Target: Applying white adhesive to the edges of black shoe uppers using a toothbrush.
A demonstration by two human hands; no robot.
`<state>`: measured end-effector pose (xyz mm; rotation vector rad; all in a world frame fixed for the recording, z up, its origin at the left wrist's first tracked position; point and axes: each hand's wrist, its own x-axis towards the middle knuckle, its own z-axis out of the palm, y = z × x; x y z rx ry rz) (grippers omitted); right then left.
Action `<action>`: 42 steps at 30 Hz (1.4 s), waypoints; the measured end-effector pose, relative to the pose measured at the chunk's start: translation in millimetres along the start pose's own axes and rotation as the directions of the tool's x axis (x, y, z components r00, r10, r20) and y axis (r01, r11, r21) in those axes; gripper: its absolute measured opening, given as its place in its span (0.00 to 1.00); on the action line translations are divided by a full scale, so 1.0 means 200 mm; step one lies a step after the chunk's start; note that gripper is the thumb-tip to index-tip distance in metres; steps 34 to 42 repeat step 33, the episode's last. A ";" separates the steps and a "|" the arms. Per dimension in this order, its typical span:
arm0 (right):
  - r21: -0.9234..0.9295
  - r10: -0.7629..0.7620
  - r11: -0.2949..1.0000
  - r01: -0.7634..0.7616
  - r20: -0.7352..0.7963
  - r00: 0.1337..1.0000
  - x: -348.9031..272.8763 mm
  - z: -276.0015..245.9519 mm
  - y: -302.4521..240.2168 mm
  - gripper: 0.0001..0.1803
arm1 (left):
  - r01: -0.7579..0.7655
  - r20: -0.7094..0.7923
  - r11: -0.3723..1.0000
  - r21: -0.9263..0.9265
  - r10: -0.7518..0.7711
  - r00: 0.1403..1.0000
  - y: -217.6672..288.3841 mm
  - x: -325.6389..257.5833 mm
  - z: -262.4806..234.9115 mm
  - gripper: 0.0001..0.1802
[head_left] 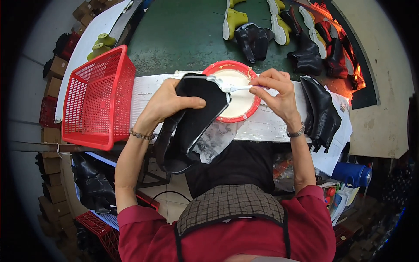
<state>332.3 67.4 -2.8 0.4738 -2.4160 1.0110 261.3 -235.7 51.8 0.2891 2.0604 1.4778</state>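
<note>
My left hand (174, 102) grips a black boot upper (203, 105), its thumb pressed on the dark lining and its fingers hidden behind. White paste lines part of the upper's far and right edge. In my right hand (279, 89) a small white brush (238, 88) is pinched between thumb and fingers, its head against that edge. Beneath the brush stands a red bowl (253, 114) of creamy white paste. The upper overlaps the bowl's left side. Another finished-looking black boot upper (321, 111) lies beside my right wrist.
A red plastic basket (98, 94) stands on the left. On the green table (174, 35) lie black boot uppers (253, 39) and yellow-green shoe lasts (235, 19), near an orange glow at the right. A blue bottle (353, 174) is at the lower right.
</note>
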 end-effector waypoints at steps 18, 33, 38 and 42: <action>-0.400 0.275 0.883 -0.244 0.021 0.961 -0.13 0.05 0.02 0.09 | -0.238 -0.550 0.839 0.489 0.509 0.662 -0.40 0.24 -0.42 0.42; -0.433 0.398 0.835 -0.340 0.049 0.916 -0.16 0.03 -0.01 0.10 | 0.102 -0.362 0.647 0.756 0.283 0.888 -0.88 -0.13 -0.31 0.69; -0.433 0.398 0.835 -0.340 0.049 0.916 -0.16 0.03 -0.01 0.10 | 0.102 -0.362 0.647 0.756 0.283 0.888 -0.88 -0.13 -0.31 0.69; -0.433 0.398 0.835 -0.340 0.049 0.916 -0.16 0.03 -0.01 0.10 | 0.102 -0.362 0.647 0.756 0.283 0.888 -0.88 -0.13 -0.31 0.69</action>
